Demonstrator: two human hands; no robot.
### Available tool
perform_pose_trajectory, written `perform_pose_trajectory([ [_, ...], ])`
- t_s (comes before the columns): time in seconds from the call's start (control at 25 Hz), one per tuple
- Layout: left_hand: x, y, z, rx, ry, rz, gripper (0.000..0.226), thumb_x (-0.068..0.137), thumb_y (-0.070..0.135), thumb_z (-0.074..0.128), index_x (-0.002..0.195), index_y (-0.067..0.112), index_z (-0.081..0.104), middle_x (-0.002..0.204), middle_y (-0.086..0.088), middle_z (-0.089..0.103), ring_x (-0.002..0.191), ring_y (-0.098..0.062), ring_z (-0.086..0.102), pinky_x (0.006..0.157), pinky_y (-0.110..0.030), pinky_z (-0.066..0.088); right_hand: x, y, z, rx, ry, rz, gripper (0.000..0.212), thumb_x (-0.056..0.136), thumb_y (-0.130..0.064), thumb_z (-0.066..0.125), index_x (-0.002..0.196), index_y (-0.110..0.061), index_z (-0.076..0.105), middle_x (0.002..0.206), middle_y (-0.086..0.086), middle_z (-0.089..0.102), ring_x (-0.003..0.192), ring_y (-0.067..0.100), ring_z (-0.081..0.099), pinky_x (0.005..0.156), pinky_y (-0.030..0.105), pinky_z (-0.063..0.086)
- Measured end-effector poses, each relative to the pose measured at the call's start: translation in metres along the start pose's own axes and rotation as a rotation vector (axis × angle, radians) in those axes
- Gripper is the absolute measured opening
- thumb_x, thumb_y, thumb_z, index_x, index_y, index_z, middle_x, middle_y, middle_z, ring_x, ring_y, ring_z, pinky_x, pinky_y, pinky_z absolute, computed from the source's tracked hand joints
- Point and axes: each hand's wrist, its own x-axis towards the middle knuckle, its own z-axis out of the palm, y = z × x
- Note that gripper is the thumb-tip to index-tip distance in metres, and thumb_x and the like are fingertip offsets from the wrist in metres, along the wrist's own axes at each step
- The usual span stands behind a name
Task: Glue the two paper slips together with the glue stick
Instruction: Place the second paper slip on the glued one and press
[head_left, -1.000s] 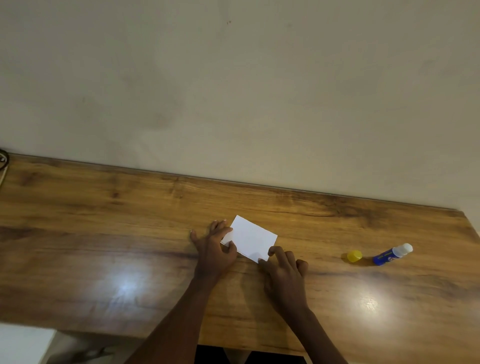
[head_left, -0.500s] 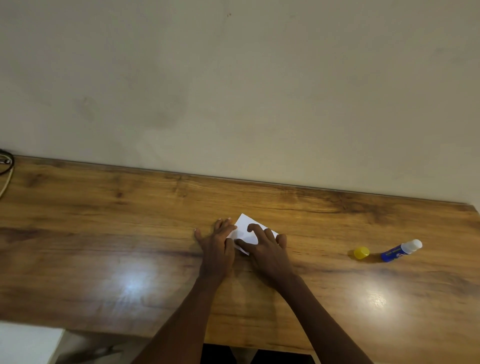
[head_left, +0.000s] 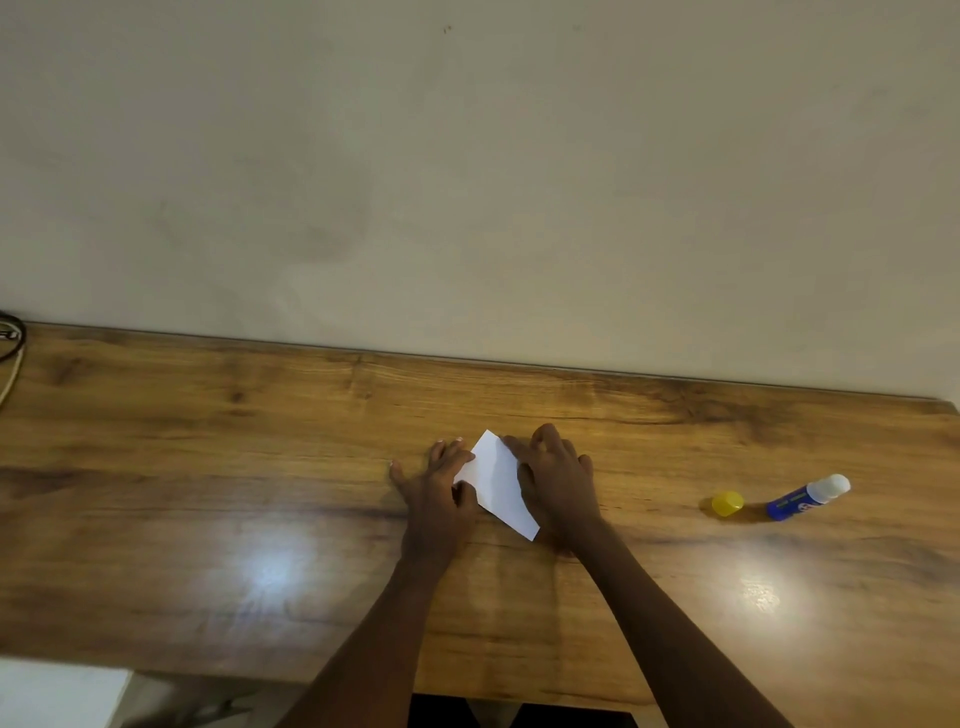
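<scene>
Mid-frame, the left hand (head_left: 441, 486) and right hand (head_left: 558, 480) press flat, fingers extended, neither grip closed on anything, on the white paper slips (head_left: 496, 486) lying on the wooden table (head_left: 208, 467). The glue stick (head_left: 808, 498) lies at right, with a beige wall (head_left: 467, 156) behind.

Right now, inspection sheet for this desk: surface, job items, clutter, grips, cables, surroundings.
Surface: wooden desk, glossy, two light glares.
Job's things: white paper flat between the hands, separate slips not distinguishable; glue stick lying uncapped at right, yellow cap beside it, apart.
Clutter: nothing seen.
Grips: left hand presses the paper's left edge; right hand presses its right side.
Cables: cables at far left edge.
Surroundings: plain wall behind.
</scene>
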Motion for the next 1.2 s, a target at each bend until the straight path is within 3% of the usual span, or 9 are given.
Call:
perform_pose_trajectory([
  [0.16,0.0,-0.001,0.001,0.019,-0.013,0.005,0.035,0.082,0.004,0.05,0.114,0.013,0.057,0.137,-0.006,0.05,0.137,-0.019,0.031,0.111,-0.051,-0.014,-0.013,0.011,-0.001,-0.034,0.074,0.006,0.033,0.09,-0.02,0.044,0.122,-0.021,0.052,0.122,0.008,0.051,0.111,0.024,0.046,0.09,0.038,0.035],
  [0.4,0.0,-0.001,0.0,0.043,-0.016,0.009,0.034,0.081,0.003,0.049,0.114,0.012,0.057,0.137,-0.007,0.05,0.136,-0.02,0.032,0.112,-0.053,-0.011,-0.037,0.026,-0.014,-0.025,0.159,0.061,0.022,0.079,-0.007,0.059,0.1,-0.007,0.067,0.104,0.013,0.063,0.094,0.031,0.056,0.077,0.039,0.039],
  [0.52,0.0,0.0,0.0,0.042,-0.008,0.013,0.033,0.081,0.003,0.05,0.112,0.012,0.058,0.136,-0.007,0.051,0.136,-0.02,0.032,0.112,-0.054,-0.011,-0.05,0.011,-0.018,-0.031,0.174,-0.044,0.02,0.061,-0.004,0.075,0.081,-0.008,0.072,0.087,0.01,0.068,0.078,0.028,0.064,0.062,0.038,0.048],
  [0.64,0.0,0.001,-0.001,0.049,-0.004,0.016,0.033,0.081,0.002,0.05,0.111,0.013,0.059,0.135,-0.007,0.052,0.135,-0.02,0.034,0.112,-0.055,-0.01,-0.074,-0.005,-0.009,-0.051,0.126,-0.18,0.024,0.049,-0.014,0.082,0.071,-0.019,0.072,0.076,-0.003,0.068,0.067,0.013,0.064,0.053,0.025,0.046],
  [0.88,0.0,0.001,-0.002,0.054,-0.006,0.022,0.034,0.08,0.002,0.052,0.111,0.013,0.059,0.135,-0.008,0.052,0.133,-0.022,0.037,0.112,-0.054,-0.01,-0.084,-0.01,-0.004,-0.027,0.055,-0.176,0.021,0.057,-0.024,0.073,0.078,-0.023,0.07,0.088,-0.003,0.07,0.077,0.014,0.066,0.06,0.025,0.046],
  [1.0,0.001,0.002,-0.002,0.063,-0.007,0.01,0.038,0.082,0.008,0.055,0.119,0.015,0.053,0.134,-0.009,0.053,0.131,-0.025,0.04,0.112,-0.054,-0.01,-0.072,-0.008,-0.001,0.158,0.068,-0.045,0.018,0.074,-0.02,0.066,0.092,-0.015,0.067,0.117,0.007,0.063,0.108,0.024,0.057,0.085,0.039,0.043],
  [1.08,0.0,0.002,-0.002,0.057,-0.014,-0.015,0.044,0.083,0.011,0.055,0.125,0.017,0.045,0.134,-0.01,0.052,0.13,-0.029,0.04,0.112,-0.051,-0.012,-0.06,-0.007,-0.001,0.233,0.085,0.113,0.031,0.085,-0.023,0.056,0.115,-0.015,0.056,0.134,0.007,0.049,0.121,0.025,0.044,0.099,0.039,0.035],
  [1.2,0.0,0.003,-0.003,0.041,-0.01,-0.037,0.047,0.082,0.011,0.056,0.126,0.017,0.04,0.127,-0.009,0.055,0.122,-0.028,0.046,0.113,-0.05,-0.01,-0.039,-0.01,-0.004,0.232,0.037,0.309,0.055,0.086,-0.032,0.053,0.133,-0.016,0.03,0.142,0.007,0.035,0.126,0.025,0.036,0.103,0.037,0.033],
])
